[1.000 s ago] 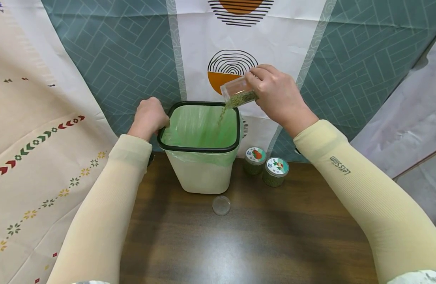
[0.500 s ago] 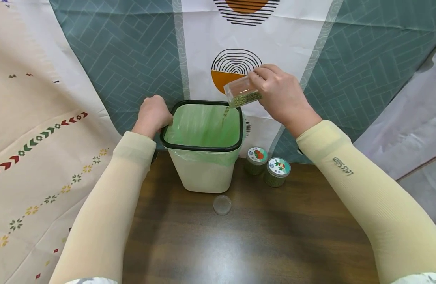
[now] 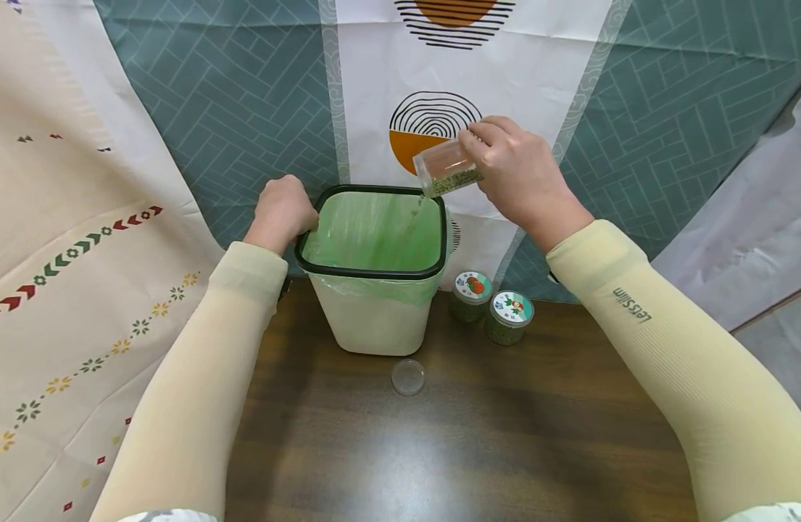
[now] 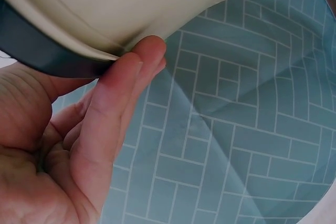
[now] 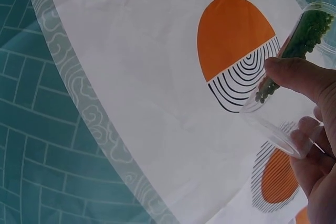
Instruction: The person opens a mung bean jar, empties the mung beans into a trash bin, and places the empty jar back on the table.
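A clear plastic jar [image 3: 444,161], partly filled with small green beans, lies tilted in my right hand [image 3: 514,174]. Its mouth points down over the right rim of a white trash bin [image 3: 377,319] lined with a green bag [image 3: 367,232]. A few beans [image 3: 418,206] fall from it. In the right wrist view, thumb and fingers wrap the jar [image 5: 273,124], with beans [image 5: 310,30] lying along one side. My left hand [image 3: 284,212] pinches the bin's black rim [image 4: 50,59] on its left side, fingertips against the outer wall in the left wrist view.
Two lidded jars with printed labels, one with a tomato picture [image 3: 470,290] and one beside it [image 3: 508,319], stand right of the bin. A clear round lid [image 3: 408,377] lies on the dark wooden table [image 3: 491,435] before it. Patterned cloth [image 3: 243,101] hangs close behind.
The stream of beans has thinned to a few, and the jar holds slightly fewer. Both hands keep their grip. The whole head view has shifted slightly.
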Action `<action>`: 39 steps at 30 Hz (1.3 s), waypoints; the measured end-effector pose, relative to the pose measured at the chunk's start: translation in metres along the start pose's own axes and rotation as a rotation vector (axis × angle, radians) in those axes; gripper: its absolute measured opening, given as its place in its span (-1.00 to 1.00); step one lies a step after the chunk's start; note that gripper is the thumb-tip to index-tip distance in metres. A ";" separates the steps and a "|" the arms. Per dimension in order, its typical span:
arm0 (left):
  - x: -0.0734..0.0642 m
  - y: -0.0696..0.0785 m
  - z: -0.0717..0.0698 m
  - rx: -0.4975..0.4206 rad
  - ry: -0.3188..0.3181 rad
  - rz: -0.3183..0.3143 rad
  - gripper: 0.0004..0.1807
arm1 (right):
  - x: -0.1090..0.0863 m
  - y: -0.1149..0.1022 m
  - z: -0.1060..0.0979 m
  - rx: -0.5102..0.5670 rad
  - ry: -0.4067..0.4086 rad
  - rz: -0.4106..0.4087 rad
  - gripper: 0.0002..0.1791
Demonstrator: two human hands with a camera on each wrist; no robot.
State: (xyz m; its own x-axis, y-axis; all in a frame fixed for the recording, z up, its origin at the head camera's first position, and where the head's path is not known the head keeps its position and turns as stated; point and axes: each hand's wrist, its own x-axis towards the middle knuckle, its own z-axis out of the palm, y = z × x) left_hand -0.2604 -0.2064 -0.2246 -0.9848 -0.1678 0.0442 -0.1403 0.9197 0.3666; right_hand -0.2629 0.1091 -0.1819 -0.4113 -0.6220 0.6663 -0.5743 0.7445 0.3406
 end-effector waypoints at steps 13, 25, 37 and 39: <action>-0.001 -0.001 0.000 -0.016 0.008 0.025 -0.94 | 0.001 0.002 -0.007 -0.016 -0.009 0.002 -0.45; 0.002 -0.001 0.001 -0.009 0.009 0.019 -0.93 | 0.002 0.003 -0.010 -0.019 -0.021 -0.004 -0.43; 0.000 -0.001 0.000 -0.012 0.008 0.023 -0.93 | 0.005 0.004 -0.012 -0.027 -0.003 -0.018 -0.47; 0.001 -0.002 0.000 -0.014 0.008 0.028 -0.93 | 0.006 0.003 -0.012 -0.028 -0.004 -0.019 -0.48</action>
State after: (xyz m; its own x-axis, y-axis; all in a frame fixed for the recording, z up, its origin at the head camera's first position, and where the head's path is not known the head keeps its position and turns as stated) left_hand -0.2607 -0.2080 -0.2250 -0.9874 -0.1454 0.0620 -0.1117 0.9192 0.3777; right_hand -0.2587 0.1109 -0.1689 -0.4029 -0.6372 0.6570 -0.5618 0.7389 0.3721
